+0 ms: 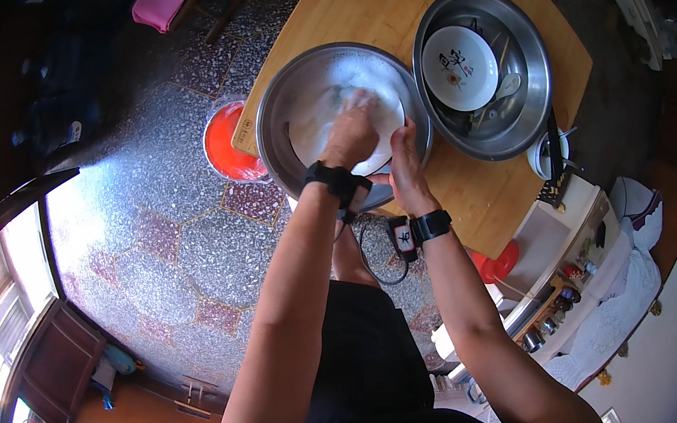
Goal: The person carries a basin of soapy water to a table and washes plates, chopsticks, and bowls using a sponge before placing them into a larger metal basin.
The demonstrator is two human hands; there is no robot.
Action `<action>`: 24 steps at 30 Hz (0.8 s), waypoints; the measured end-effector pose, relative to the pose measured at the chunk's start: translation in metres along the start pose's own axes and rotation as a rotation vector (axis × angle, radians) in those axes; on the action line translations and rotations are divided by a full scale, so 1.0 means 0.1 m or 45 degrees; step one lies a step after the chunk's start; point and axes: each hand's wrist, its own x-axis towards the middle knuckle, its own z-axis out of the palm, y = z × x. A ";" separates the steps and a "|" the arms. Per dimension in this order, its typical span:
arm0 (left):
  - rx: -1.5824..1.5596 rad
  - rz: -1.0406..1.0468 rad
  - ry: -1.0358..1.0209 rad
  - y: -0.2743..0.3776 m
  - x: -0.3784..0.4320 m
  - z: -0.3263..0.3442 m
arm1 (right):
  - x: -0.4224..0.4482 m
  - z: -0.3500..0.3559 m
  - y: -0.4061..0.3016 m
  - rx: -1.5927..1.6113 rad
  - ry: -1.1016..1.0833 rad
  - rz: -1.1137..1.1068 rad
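Observation:
A large steel basin [277, 109] stands at the table's near left edge. Inside it is a big white dish [310, 141], covered with suds. My left hand [355, 124] is over the dish's inner face, its fingers blurred and partly lost in the foam; whether they hold something cannot be made out. At the dish's lower right rim, my right hand [407, 166] grips the edge. A second steel basin [532, 113] sits to the right, holding a white bowl [460, 68] with a printed design, a white spoon [508, 86] and some chopsticks [505, 50].
Both basins rest on a wooden table [342, 9]. Beyond its left corner, a red bucket [229, 142] stands on the terrazzo floor [215, 255]. A small white cup [540, 157] with utensils is by the right basin. A red stool [498, 262] lies near the table's lower corner.

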 end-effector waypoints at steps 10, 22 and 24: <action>0.322 -0.138 -0.215 0.58 -0.97 -0.41 | 0.16 -0.28 0.20 0.122 0.068 -0.153; 0.534 -0.183 -0.008 0.16 0.09 -0.01 | 0.02 -0.08 -0.03 -0.112 0.021 -0.129; 0.438 -0.034 0.021 0.27 0.05 0.09 | 0.01 -0.06 0.02 0.005 0.046 -0.098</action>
